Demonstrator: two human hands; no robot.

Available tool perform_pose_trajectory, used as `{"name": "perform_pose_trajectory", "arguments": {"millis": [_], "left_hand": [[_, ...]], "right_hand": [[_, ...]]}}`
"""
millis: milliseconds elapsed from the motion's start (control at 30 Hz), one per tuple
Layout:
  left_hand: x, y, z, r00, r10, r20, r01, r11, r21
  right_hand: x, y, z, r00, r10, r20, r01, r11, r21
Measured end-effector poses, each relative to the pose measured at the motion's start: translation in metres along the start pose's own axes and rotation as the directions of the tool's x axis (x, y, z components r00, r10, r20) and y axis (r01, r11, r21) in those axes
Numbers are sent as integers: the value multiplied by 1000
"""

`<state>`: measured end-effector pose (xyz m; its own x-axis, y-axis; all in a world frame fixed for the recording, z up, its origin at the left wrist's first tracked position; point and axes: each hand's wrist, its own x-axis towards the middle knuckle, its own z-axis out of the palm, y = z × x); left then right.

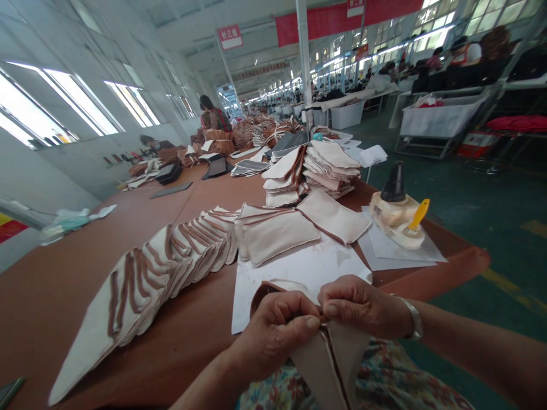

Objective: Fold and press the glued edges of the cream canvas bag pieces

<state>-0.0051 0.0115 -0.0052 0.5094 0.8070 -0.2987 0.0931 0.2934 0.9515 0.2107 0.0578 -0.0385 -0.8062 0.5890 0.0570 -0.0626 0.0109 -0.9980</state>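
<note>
My left hand [273,333] and my right hand [363,307] meet at the near edge of the brown table [64,285], both closed in a pinch on a cream fabric piece with brown trim [329,364]. The piece hangs down from my fingers toward my lap, and its curved brown edge [265,287] lies on a white sheet of paper [299,270]. A silver bracelet sits on my right wrist.
A fanned row of cream pieces with brown strips [162,267] runs across the table's left. Flat cream pieces [277,233] and a stack [316,168] lie beyond my hands. A glue pot with yellow brush [401,219] stands at right. People work farther back.
</note>
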Motion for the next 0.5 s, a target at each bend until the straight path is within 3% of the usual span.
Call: {"name": "perform_pose_trajectory", "arguments": {"millis": [100, 233, 367, 500], "left_hand": [[0, 4, 1, 999, 33, -7, -32, 990, 138], [-2, 13, 2, 996, 63, -64, -38, 942, 332], [-5, 18, -2, 999, -26, -34, 31, 988, 150], [-3, 15, -10, 988, -136, -77, 139, 990, 29]], "right_hand": [[0, -4, -4, 1000, -16, 7, 16, 1000, -17], [3, -14, -9, 997, -44, 67, 56, 982, -179], [3, -13, -11, 991, -76, 110, 89, 989, -118], [1, -6, -13, 994, -57, 90, 59, 998, -19]]}}
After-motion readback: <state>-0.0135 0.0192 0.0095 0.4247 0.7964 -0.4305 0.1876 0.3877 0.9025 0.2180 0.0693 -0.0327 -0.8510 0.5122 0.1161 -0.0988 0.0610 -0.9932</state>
